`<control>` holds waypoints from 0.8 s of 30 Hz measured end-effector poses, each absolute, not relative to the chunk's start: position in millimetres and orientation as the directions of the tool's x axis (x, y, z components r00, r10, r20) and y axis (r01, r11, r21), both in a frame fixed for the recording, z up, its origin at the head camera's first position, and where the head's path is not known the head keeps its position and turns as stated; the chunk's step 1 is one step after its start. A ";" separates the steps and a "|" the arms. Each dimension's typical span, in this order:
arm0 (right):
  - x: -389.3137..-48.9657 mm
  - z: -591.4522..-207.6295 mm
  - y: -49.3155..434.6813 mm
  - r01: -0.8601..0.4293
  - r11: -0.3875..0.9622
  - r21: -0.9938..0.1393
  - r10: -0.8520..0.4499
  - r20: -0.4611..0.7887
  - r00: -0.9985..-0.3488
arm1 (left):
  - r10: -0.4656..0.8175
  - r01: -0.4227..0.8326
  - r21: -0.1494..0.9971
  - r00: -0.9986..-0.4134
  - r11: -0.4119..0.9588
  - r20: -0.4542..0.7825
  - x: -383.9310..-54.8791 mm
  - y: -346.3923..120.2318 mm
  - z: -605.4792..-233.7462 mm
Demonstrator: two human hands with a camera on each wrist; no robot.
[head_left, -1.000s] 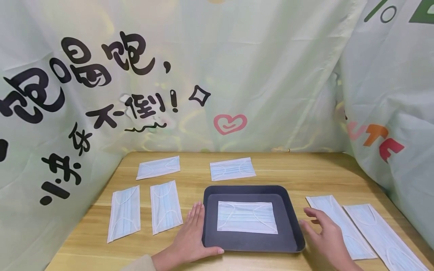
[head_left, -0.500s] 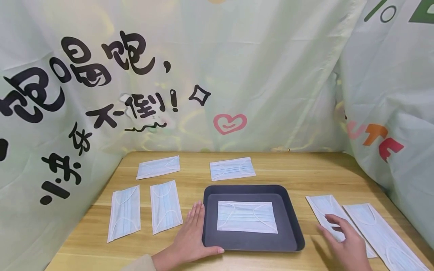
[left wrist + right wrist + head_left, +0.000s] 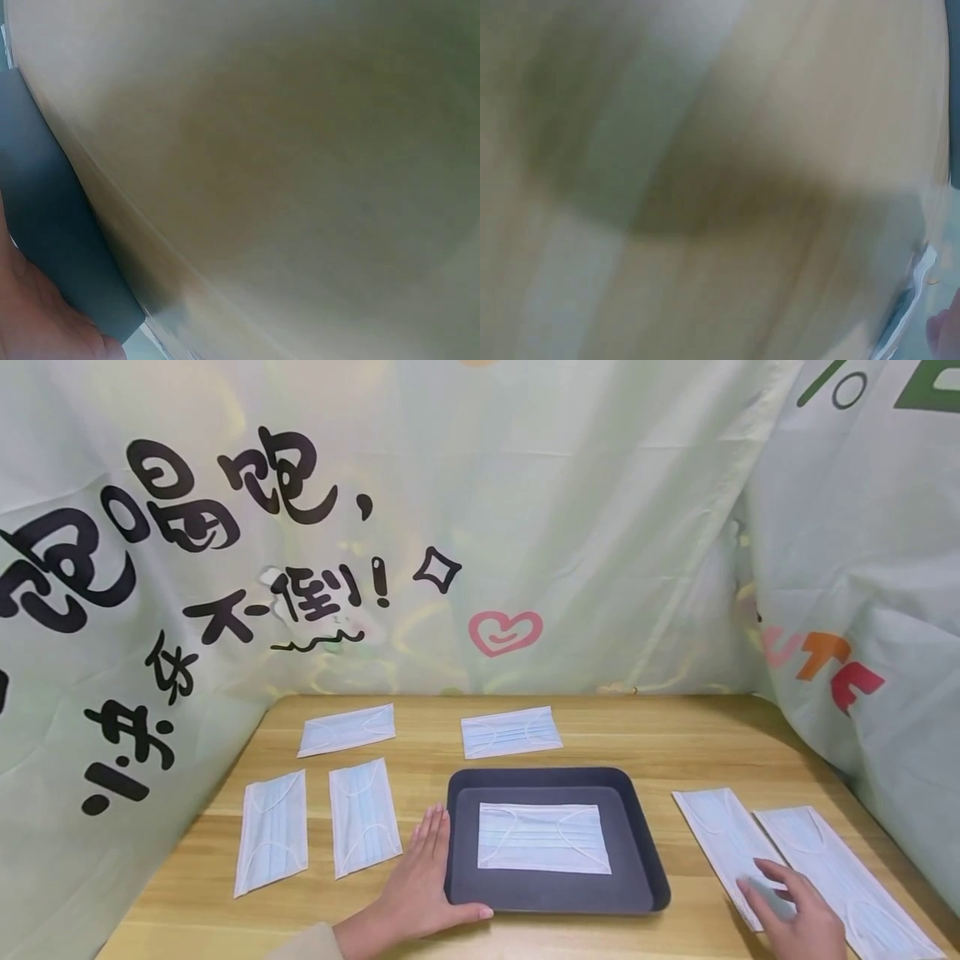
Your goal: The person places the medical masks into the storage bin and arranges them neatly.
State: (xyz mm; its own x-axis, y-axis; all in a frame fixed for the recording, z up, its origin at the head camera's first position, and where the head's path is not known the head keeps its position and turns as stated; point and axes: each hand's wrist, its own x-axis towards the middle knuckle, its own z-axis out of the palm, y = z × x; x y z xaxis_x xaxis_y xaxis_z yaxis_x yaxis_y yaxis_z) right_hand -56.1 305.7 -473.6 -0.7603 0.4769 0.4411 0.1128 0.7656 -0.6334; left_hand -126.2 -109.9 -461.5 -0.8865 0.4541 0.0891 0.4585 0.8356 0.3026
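Note:
A dark grey tray [image 3: 555, 895] stands near the table's front, with one pale blue face mask [image 3: 543, 837] lying flat in it. Against the tray's left side rests my left hand [image 3: 416, 885], fingers straight and thumb along the front edge. In the left wrist view that hand [image 3: 45, 315] lies by the tray's wall [image 3: 67, 217]. My right hand [image 3: 802, 914] is over the near part of a mask [image 3: 716, 822] right of the tray, thumb and forefinger apart. Whether it touches the mask cannot be told. Another mask [image 3: 813, 843] lies just right of it.
Two masks lie upright on the left, the outer mask [image 3: 272, 831] and the inner mask [image 3: 365, 818]. Further back are a left mask [image 3: 347, 731] and a middle mask [image 3: 512, 732]. A printed cloth [image 3: 600, 568] hangs round the wooden table [image 3: 675, 735].
My right hand has moved right and nearer, from beside the tray's right edge to over the near part of the mask. The left hand keeps its place at the tray.

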 end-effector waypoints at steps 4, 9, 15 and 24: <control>-54.3 -473.4 316.6 0.135 0.794 -0.593 0.456 0.433 -0.777 | 0.448 0.454 0.311 -0.889 0.835 0.096 -126.4 -109.9 -462.5; -52.5 -478.4 332.9 0.186 0.831 -0.525 0.449 0.435 -0.781 | 0.443 0.453 0.307 -0.890 0.837 0.104 -126.3 -109.7 -464.2; -49.9 -481.9 355.2 0.359 0.773 -0.523 0.542 0.251 -0.802 | 0.451 0.457 0.296 -0.888 0.839 0.093 -125.1 -109.8 -466.6; -56.2 -479.7 371.9 0.625 0.628 -0.464 0.615 -0.196 -0.764 | 0.447 0.452 0.311 -0.890 0.836 0.089 -124.4 -110.0 -464.9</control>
